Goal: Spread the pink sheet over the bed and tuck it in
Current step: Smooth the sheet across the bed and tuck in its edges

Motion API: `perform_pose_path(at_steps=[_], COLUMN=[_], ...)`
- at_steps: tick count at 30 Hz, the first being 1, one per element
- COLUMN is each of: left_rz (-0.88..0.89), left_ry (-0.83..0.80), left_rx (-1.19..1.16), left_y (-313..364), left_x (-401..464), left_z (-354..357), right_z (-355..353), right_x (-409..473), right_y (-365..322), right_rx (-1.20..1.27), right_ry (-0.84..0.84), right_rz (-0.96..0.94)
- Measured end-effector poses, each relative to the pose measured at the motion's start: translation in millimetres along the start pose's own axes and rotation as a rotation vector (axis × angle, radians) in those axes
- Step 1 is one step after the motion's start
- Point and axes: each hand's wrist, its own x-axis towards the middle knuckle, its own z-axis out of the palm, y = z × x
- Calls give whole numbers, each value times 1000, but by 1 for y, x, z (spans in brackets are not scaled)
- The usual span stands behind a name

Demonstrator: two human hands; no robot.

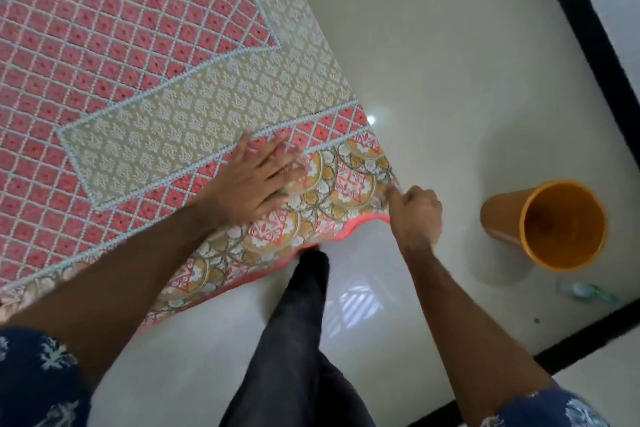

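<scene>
On pale glossy floor (450, 45) — orange bin (550, 225) | pink sheet (138, 55) covers bed

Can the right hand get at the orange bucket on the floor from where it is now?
Probably yes: the right hand pinches the pink sheet corner, and only bare floor lies between it and the orange bucket.

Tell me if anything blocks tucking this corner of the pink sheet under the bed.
Nothing visible does. The left hand presses the pink sheet flat, the right hand pinches its hanging corner, and the orange bin stands apart on the floor.
</scene>
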Motion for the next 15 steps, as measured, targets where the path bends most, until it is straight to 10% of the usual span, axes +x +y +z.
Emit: perform_pose_path(at_steps=[3,9,15], left_rz=[-294,-1059,-1192], left_ry=[20,116,92], left_rx=[-39,-253,-314], left_y=[-20,-73,-90], left_x=[35,46,43], left_z=[-10,-23,-22], right_z=[1,-1,9], right_x=[15,76,121], right_y=[0,-27,-141], right_rx=[181,-98,-128], right_ry=[137,-643,-560], right_rz=[-84,-372,-675])
